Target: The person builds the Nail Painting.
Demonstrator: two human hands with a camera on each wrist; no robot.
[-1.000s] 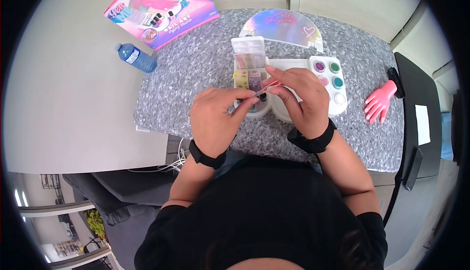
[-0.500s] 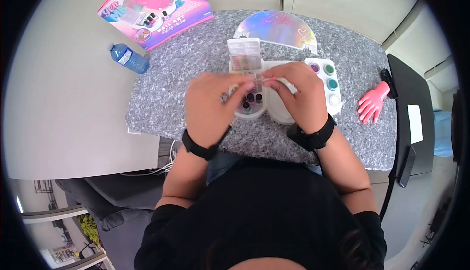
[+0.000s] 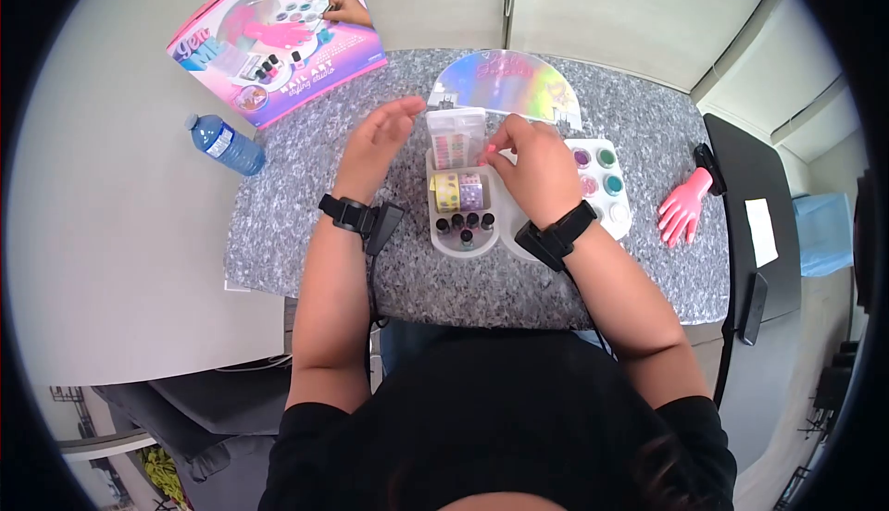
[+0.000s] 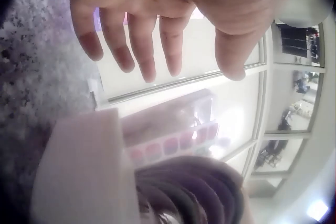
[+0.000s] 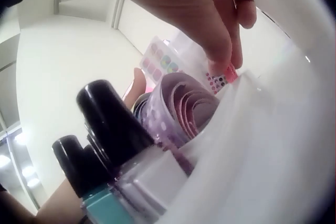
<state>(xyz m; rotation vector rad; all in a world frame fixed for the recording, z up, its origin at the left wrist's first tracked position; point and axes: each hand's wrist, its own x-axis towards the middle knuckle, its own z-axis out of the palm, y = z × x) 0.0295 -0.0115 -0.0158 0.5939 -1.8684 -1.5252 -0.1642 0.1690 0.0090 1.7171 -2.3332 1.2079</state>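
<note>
My right hand [image 3: 542, 173] pinches a small pink object [image 5: 231, 74] between thumb and fingertips, beside the clear case of nail stickers [image 3: 456, 139]; the fingers hide most of it. With fingers spread and nothing in it, my left hand [image 3: 378, 145] is held up left of that case. The case stands upright at the back of a white tray [image 3: 500, 204]. In front of it sit a yellow patterned roll [image 3: 446, 193] and a purple dotted roll [image 3: 472, 193]. Several black-capped nail polish bottles [image 3: 466, 235] fill the tray's front compartment.
Pots of coloured powder [image 3: 607, 156] sit at the tray's right. Behind it lies a shiny half-round panel [image 3: 505, 85]. A pink model hand [image 3: 683, 204] rests at the table's right; a water bottle [image 3: 227, 143] and the nail art box [image 3: 278, 48] are at the left.
Both hands were together over the tray, fingers on the pink object. My left hand has let go and moved left and back; the right keeps the pink object near the sticker case.
</note>
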